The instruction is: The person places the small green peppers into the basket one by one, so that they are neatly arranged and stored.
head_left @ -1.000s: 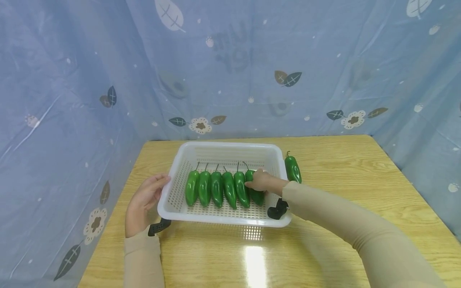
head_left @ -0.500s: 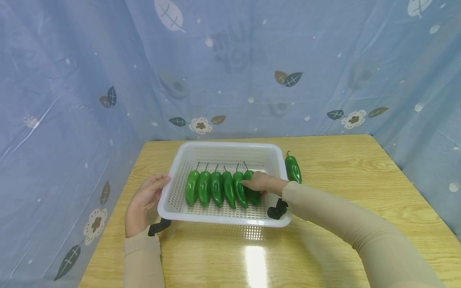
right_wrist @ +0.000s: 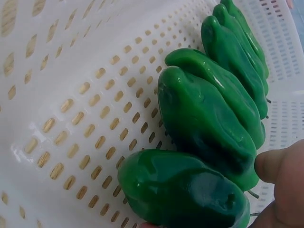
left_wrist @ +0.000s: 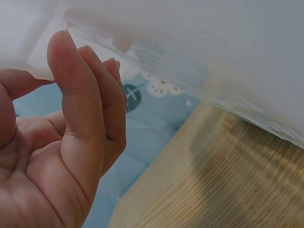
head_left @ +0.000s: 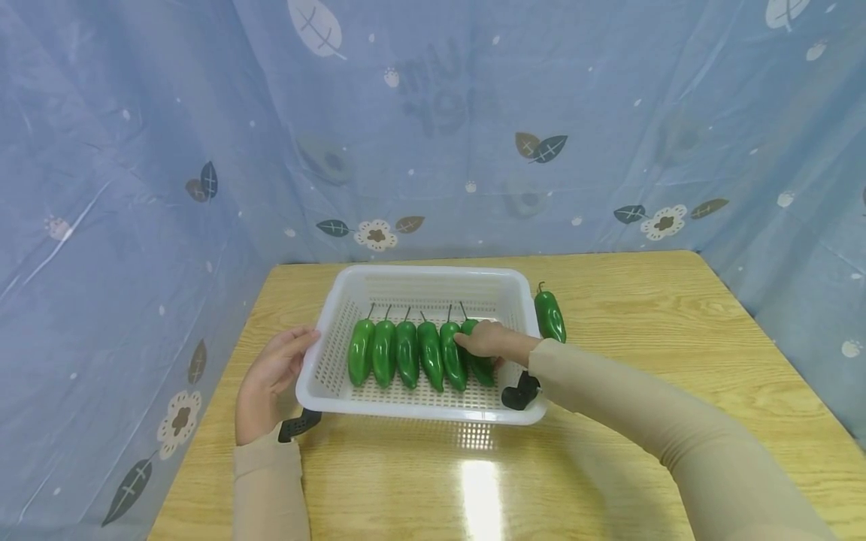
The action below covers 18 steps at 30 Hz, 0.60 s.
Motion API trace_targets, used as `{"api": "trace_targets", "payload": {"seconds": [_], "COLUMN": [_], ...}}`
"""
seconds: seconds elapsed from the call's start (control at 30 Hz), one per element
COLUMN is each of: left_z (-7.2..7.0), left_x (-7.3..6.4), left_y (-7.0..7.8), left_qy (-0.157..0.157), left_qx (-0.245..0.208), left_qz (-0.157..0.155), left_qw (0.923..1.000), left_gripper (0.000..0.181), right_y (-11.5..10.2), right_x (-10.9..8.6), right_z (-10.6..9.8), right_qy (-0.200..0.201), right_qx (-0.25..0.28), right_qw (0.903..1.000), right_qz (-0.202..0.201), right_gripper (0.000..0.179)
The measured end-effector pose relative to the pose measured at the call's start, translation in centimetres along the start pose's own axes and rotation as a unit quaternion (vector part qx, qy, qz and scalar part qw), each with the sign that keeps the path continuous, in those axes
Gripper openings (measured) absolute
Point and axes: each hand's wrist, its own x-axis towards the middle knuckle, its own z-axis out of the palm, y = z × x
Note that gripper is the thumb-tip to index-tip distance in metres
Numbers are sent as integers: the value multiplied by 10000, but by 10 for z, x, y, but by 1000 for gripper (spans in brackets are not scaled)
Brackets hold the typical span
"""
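A white plastic basket (head_left: 419,412) with a perforated bottom stands on the table. Inside, several glossy green chili peppers (head_left: 407,355) lie side by side, stems toward the back. My left hand (head_left: 277,364) pinches the basket's left rim between thumb and fingers; the left wrist view shows the fingertips (left_wrist: 61,40) up against the white edge. Reaching in over the right wall, my right hand (head_left: 489,340) is around the rightmost chili pepper (right_wrist: 185,190). Its thumb (right_wrist: 270,165) touches the neighbouring chili pepper (right_wrist: 204,126), while most of its other fingers are hidden.
One more green chili pepper (head_left: 550,317) lies on the wooden table (head_left: 643,323), just outside the basket's right wall. A blue patterned curtain (head_left: 433,150) hangs behind the table and along both sides. Black wrist cameras (head_left: 519,392) sit by both hands.
My right hand has shifted slightly left and back. The two rightmost chili peppers moved left a little, then the last one's lower end swung back right. My left hand stays on the rim.
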Motion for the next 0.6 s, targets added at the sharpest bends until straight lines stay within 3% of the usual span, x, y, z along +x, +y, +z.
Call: {"api": "trace_targets", "payload": {"seconds": [0.6], "left_z": [2], "left_x": [-1], "left_y": [2], "left_qy": [28], "left_qx": [-102], "left_qz": [-32], "left_qw": [9999], "left_gripper": [18], "right_y": [0], "right_x": [-1], "right_z": [0], "right_qy": [-262], "right_qx": [352], "right_qw": [9990], "right_qz": [95], "right_gripper": [65]}}
